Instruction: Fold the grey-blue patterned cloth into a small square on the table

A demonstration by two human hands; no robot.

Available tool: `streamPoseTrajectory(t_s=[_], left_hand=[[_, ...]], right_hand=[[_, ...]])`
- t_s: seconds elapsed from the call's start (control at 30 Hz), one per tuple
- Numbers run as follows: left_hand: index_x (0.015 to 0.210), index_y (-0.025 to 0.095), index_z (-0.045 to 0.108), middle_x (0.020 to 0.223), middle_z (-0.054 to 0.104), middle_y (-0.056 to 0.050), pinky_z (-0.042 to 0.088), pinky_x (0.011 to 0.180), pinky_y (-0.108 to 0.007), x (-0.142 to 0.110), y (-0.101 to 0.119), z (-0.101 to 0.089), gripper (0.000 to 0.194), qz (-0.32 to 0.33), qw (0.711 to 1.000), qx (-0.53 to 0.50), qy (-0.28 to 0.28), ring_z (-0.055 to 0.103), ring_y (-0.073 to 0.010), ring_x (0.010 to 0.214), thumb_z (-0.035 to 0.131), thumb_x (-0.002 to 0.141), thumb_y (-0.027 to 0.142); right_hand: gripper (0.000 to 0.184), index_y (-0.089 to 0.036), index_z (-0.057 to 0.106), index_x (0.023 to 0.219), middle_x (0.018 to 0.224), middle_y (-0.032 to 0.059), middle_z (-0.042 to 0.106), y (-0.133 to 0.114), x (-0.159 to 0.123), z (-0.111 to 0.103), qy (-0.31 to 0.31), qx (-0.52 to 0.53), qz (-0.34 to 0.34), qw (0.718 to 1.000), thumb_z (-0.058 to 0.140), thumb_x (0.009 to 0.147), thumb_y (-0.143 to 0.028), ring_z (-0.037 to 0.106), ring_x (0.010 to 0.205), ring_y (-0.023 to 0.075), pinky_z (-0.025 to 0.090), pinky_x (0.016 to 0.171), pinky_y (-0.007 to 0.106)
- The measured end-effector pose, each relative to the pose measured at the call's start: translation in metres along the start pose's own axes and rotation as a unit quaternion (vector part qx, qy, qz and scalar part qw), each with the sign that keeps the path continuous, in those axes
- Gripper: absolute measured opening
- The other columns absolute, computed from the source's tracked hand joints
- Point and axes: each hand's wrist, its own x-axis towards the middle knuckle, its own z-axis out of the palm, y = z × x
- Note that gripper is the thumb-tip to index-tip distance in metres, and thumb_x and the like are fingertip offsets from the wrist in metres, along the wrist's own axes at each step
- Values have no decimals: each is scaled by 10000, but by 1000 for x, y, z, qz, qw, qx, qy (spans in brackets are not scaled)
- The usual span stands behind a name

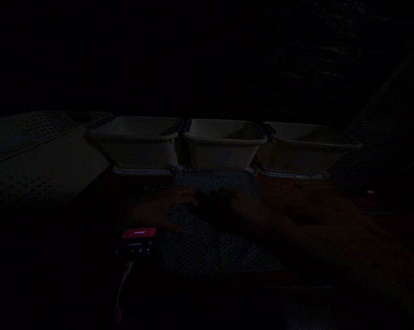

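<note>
The scene is very dark. A woven grey-blue cloth (220, 252) lies flat on the wooden table. Over its left edge is my left hand (162, 207), palm down, its thumb and fingers stretched apart. My right hand (236, 204) reaches in from the right over the upper middle of the cloth. Its fingers are dim and smeared, and a dark patch between the two hands cannot be made out. Just below my left hand lies a lit phone (138, 240) with a red band on its screen and a pale cable (123, 277) running from it.
Behind the cloth stand three pale plastic bins in a row: a left bin (141, 149), a middle bin (223, 151) and a right bin (299, 156). A large pale perforated basket (65, 158) is at the left. The wooden table (306, 201) extends to the right.
</note>
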Motion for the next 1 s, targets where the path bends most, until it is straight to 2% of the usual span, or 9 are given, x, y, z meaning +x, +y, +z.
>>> streamPoseTrajectory(t_s=[0.17, 0.37, 0.5, 0.67, 0.9, 1.0], left_hand=[[1218, 166, 603, 1312, 588, -60, 396, 980, -327, 0, -3, 1, 543, 5, 1000, 22, 8, 538, -231, 1149, 724, 784, 469], [1222, 191, 612, 1270, 604, -38, 407, 948, -309, 1, -4, 0, 540, 28, 999, 16, 7, 566, -216, 1118, 705, 790, 500], [1200, 213, 626, 1259, 611, -32, 405, 961, -326, 1, -4, 0, 537, 8, 1000, 8, 8, 562, -232, 1124, 718, 769, 521], [1182, 213, 632, 1230, 612, -20, 410, 957, -329, 1, -5, 1, 483, 29, 999, 10, 8, 576, -227, 1101, 679, 808, 517], [1220, 218, 617, 1288, 581, -35, 390, 990, -338, 1, -8, 1, 483, 35, 999, 32, -11, 543, -222, 1145, 662, 839, 511], [1242, 219, 604, 1318, 566, -34, 375, 1007, -334, 1, -9, 2, 469, 37, 998, 39, -15, 527, -214, 1171, 655, 859, 485]], right_hand=[[216, -207, 715, 1069, 1088, 90, 671, -5, -2, 2, -4, 26, -110, 994, 575, 904, -203, 588, 1056, 220, 451, 957, 390], [274, -227, 704, 1080, 1098, 62, 675, -7, 0, 4, -19, 90, -161, 983, 570, 861, -131, 575, 1102, 198, 432, 985, 362], [224, -213, 710, 1054, 1074, 72, 661, -3, 1, 5, 4, 86, -88, 992, 569, 889, -158, 583, 1043, 197, 458, 938, 362], [167, -135, 704, 980, 974, 105, 639, 2, 1, 3, 18, 25, 17, 999, 589, 894, -220, 592, 888, 189, 492, 791, 322], [186, -134, 684, 1016, 1064, 136, 643, 14, 3, 0, 12, -33, 176, 984, 575, 907, -237, 632, 843, 187, 498, 720, 293], [187, -127, 685, 1011, 1068, 149, 646, 14, 3, -5, 11, -50, 193, 980, 578, 910, -243, 635, 836, 189, 494, 699, 282]])
